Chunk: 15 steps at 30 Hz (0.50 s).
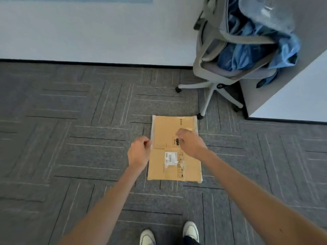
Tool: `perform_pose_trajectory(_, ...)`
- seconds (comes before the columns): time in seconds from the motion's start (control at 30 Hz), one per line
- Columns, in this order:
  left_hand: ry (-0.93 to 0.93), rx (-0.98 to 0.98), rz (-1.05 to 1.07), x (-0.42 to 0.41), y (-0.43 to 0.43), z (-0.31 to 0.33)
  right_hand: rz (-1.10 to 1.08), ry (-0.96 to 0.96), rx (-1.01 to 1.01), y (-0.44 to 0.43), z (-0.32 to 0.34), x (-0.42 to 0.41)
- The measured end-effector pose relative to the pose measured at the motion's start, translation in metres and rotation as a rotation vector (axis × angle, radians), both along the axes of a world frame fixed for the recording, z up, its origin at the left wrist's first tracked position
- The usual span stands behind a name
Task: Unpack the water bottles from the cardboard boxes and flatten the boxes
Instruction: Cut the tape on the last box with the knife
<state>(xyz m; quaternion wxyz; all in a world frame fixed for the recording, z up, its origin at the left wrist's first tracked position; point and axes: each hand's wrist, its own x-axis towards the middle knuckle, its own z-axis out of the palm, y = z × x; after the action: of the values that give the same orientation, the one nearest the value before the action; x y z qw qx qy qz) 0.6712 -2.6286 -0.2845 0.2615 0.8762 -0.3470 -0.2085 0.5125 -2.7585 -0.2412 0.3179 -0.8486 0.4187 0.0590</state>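
Observation:
A flattened brown cardboard box (174, 165) lies on the grey carpet in front of my feet. It has a white label near its middle and clear tape along its edges. My left hand (138, 153) hovers over the box's left edge, its fingers loosely curled with nothing in them. Over the far half of the box is my right hand (190, 144), fingers hanging down and curled, also holding nothing. Both hands look to be above the box, not touching it. No water bottles are in view.
A grey office chair (219, 68) piled with blue cloth and clear plastic stands at the far right on wheeled legs. Beside it is a white cabinet corner (290, 96). A white wall (92, 38) runs along the far side. My white shoes (190, 230) show at the bottom.

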Motion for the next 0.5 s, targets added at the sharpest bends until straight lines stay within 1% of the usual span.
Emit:
perform_pose_trajectory(0.13, 0.012, -0.063, 0.018, 0.004, 0.021, 0.129, -0.015, -0.045, 0.047, 0.011, 0.124, 0.006)
perform_pose_trajectory(0.27, -0.017, -0.153, 0.101, -0.003, 0.046, 0.232, 0.066, -0.077, 0.095, 0.021, 0.209, 0.020)
perform_pose_trajectory(0.37, -0.046, -0.233, 0.174, -0.011, 0.075, 0.285, 0.174, -0.092, 0.129, 0.033, 0.259, 0.041)
perform_pose_trajectory(0.5, -0.065, -0.255, 0.348, -0.029, 0.134, 0.323, 0.347, -0.148, 0.189, 0.071, 0.306, 0.063)
